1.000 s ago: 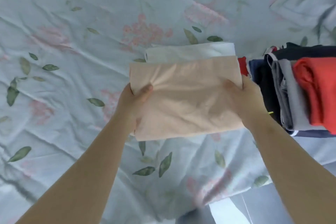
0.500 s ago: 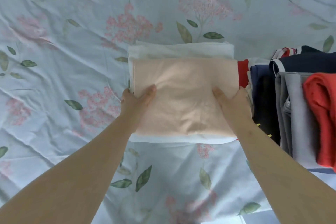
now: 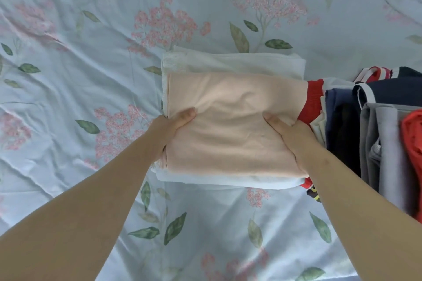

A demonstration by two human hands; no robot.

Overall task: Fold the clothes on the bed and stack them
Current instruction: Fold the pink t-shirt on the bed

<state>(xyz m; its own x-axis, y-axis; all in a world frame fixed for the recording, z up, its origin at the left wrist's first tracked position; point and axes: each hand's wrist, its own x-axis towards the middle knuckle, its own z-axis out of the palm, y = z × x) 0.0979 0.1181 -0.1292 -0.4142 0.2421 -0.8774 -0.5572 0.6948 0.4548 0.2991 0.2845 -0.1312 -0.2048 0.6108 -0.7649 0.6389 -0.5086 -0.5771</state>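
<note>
Seen from the head camera, looking down over two bare forearms: folded peach garment lying flat on top of a folded white garment, both near the middle of a pale blue bed sheet printed with pink flower clusters and green leaves. Stacked fairly squarely, with white cloth showing beyond the far side, along the left edge and as a thin strip along the near side.

Left hand gripping the left edge of the peach piece, thumb pressed on top, fingers tucked out of sight at the side. Right hand gripping the right edge in the same way, thumb lying on top and pointing toward the middle, fingers hidden round the side. Soft wrinkles in the peach cloth between the two thumbs. Cannot tell whether the hidden fingers sit between the peach and white layers or under both.

Just right of the stack, touching it: a red garment against the far right corner. Beyond that, side by side toward the right edge, a navy garment, a dark garment with white trim, a grey garment and an orange-red garment, the last cut off by the frame.
</note>
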